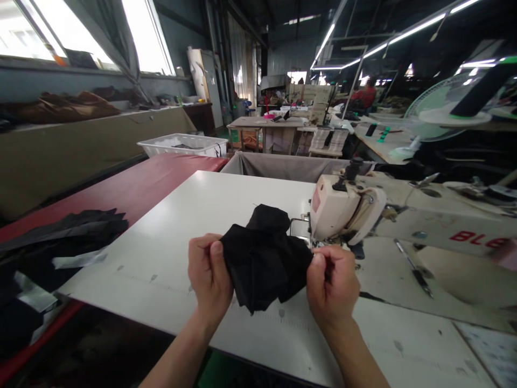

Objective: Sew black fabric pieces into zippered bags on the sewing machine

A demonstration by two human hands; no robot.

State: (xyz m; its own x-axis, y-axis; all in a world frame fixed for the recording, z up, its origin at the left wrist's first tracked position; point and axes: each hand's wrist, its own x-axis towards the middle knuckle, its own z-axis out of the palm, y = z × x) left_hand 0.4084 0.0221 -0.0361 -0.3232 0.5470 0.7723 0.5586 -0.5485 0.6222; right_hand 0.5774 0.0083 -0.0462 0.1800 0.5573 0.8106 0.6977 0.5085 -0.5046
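A crumpled piece of black fabric [269, 258] is stretched between my two hands, above the white sewing table [169, 226]. My left hand [210, 272] pinches its left edge between thumb and curled fingers. At the fabric's right corner, my right hand [333, 283] grips with thumb against forefinger. Just behind that hand stands the head of a cream sewing machine [335, 207]; its needle area is partly hidden by the hand and the cloth.
A pen [414, 268] lies by the machine bed. Dark fabric pieces [60, 242] are stacked on the red surface [161, 175] at left. Beyond are a white plastic bin [183, 144], a grey cloth-lined trough [278, 167] and a fan [438, 108]. A person in red [365, 96] is far back.
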